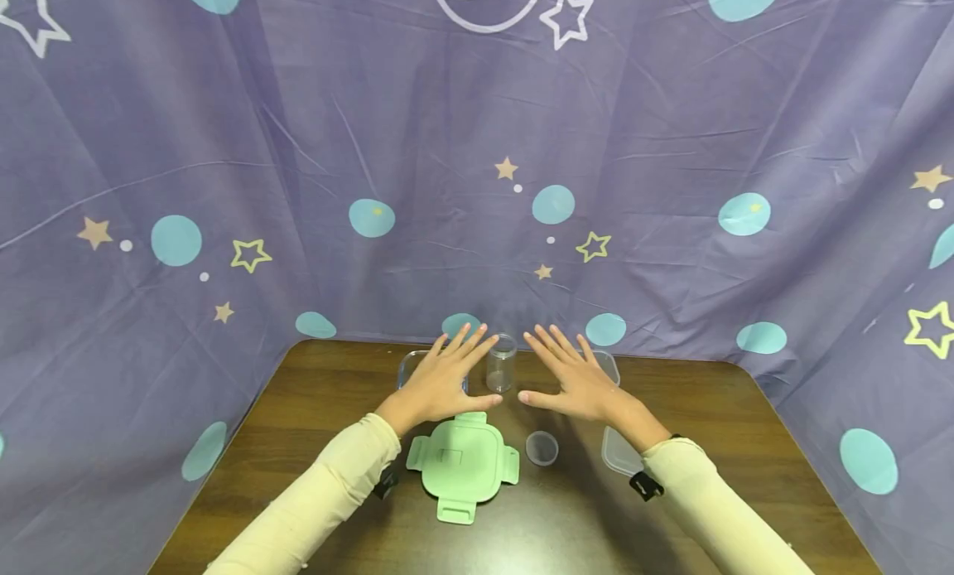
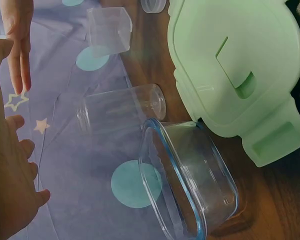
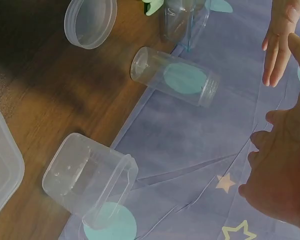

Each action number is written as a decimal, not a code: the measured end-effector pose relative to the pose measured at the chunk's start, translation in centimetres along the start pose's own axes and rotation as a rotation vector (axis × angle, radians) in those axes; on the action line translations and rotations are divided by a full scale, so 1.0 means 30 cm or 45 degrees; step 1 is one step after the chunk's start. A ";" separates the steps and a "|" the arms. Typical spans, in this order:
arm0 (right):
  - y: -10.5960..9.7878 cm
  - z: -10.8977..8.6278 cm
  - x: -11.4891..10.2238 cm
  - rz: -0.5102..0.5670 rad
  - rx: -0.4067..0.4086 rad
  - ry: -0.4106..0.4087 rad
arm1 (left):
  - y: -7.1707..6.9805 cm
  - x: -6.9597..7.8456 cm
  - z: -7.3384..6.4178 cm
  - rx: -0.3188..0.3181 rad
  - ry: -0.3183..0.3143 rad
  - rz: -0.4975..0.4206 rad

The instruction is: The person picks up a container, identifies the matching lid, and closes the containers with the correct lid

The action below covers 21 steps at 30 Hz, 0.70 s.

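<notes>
Both hands are held up over the table with fingers spread, holding nothing. My left hand (image 1: 441, 382) hovers above a glass container (image 2: 210, 175) with a bluish rim, which it partly covers in the head view. Just in front of it lies a green snap lid (image 1: 462, 461) with clip flaps on its sides. My right hand (image 1: 580, 384) is raised over a clear square plastic container (image 3: 85, 175), also partly covered. Between the hands, farther back, stands a clear round jar (image 1: 501, 368). A small round lid (image 1: 542, 448) lies nearer, right of the green lid.
A clear square lid (image 1: 620, 452) lies under the right forearm, partly hidden by it. The brown wooden table (image 1: 298, 426) meets a purple curtain (image 1: 447, 144) at its back and sides.
</notes>
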State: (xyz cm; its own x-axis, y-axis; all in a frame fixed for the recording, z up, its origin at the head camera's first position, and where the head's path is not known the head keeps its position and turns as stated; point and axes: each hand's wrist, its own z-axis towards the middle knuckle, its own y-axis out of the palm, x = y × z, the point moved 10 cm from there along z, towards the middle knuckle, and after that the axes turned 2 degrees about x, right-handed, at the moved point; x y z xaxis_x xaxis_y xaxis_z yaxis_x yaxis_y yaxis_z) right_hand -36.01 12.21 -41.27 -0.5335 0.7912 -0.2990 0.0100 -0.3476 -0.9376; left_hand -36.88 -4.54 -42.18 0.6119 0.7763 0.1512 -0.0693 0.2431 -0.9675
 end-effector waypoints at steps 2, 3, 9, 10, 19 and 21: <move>-0.003 0.001 0.003 0.005 -0.003 0.001 | -0.001 0.003 0.000 0.000 0.001 -0.003; -0.005 0.001 0.005 0.012 -0.005 0.000 | -0.002 0.004 0.000 0.002 0.003 -0.004; -0.038 0.000 0.027 0.094 0.006 -0.008 | -0.004 0.018 -0.001 0.029 0.018 -0.032; -0.047 0.000 0.030 0.112 0.016 -0.014 | -0.004 0.021 -0.002 0.032 0.019 -0.033; -0.134 0.005 0.076 0.148 0.061 -0.031 | 0.007 0.061 -0.007 0.078 0.062 -0.081; -0.157 0.006 0.090 0.125 0.074 -0.032 | 0.014 0.072 -0.009 0.090 0.077 -0.077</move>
State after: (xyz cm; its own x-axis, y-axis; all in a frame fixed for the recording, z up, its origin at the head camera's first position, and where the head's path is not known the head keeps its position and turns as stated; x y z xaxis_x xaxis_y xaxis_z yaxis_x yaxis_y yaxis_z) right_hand -37.64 15.89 -37.64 -0.5531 0.7396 -0.3835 0.0147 -0.4516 -0.8921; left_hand -35.37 -2.92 -42.31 0.6632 0.7228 0.1945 -0.0845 0.3305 -0.9400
